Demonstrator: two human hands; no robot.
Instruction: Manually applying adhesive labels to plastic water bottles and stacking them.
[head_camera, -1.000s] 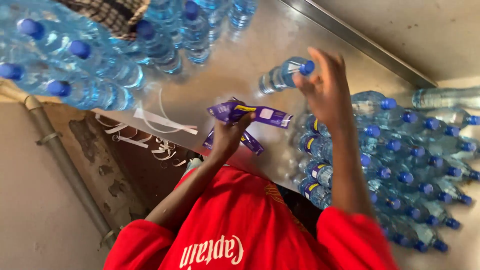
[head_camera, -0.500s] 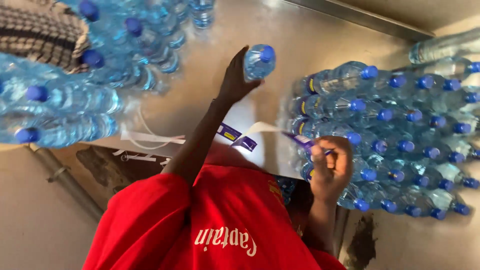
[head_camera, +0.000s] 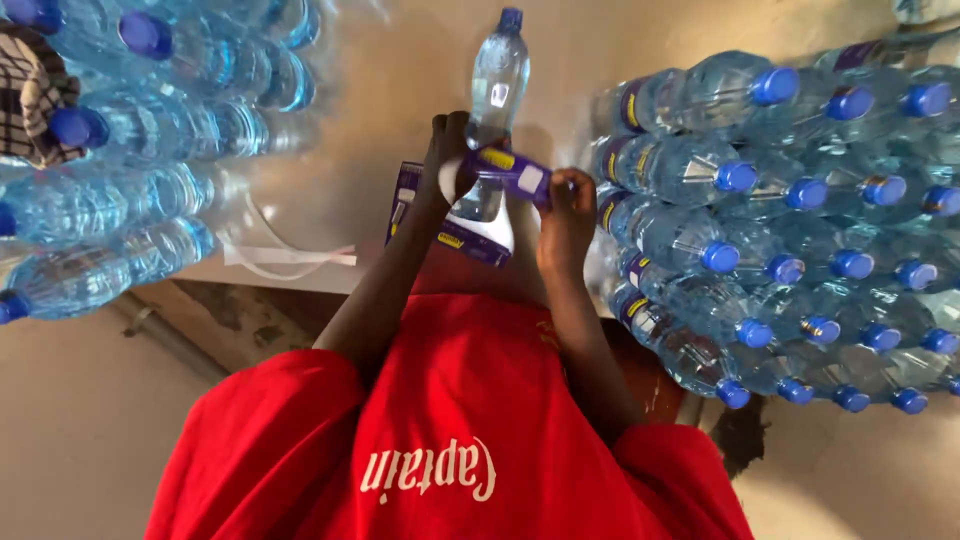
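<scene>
My left hand (head_camera: 447, 152) grips a clear water bottle (head_camera: 497, 75) with a blue cap, held upright over the metal table (head_camera: 390, 90). A purple label (head_camera: 513, 168) lies across the bottle's lower body. My right hand (head_camera: 566, 212) pinches the label's right end against the bottle. Its white backing (head_camera: 492, 233) curls down below the bottle. More purple labels (head_camera: 405, 196) lie on the table just beneath my hands. My red shirt fills the bottom of the view.
Several bottles with purple labels lie stacked at the right (head_camera: 760, 220). Several bare bottles lie piled at the left (head_camera: 130, 180). White backing strips (head_camera: 290, 257) rest at the table's near edge. A checked cloth (head_camera: 30, 90) shows at far left.
My left hand took the bottle and brought it in front of me. My right hand carried a purple label from the right onto the bottle, and both hands now meet there.
</scene>
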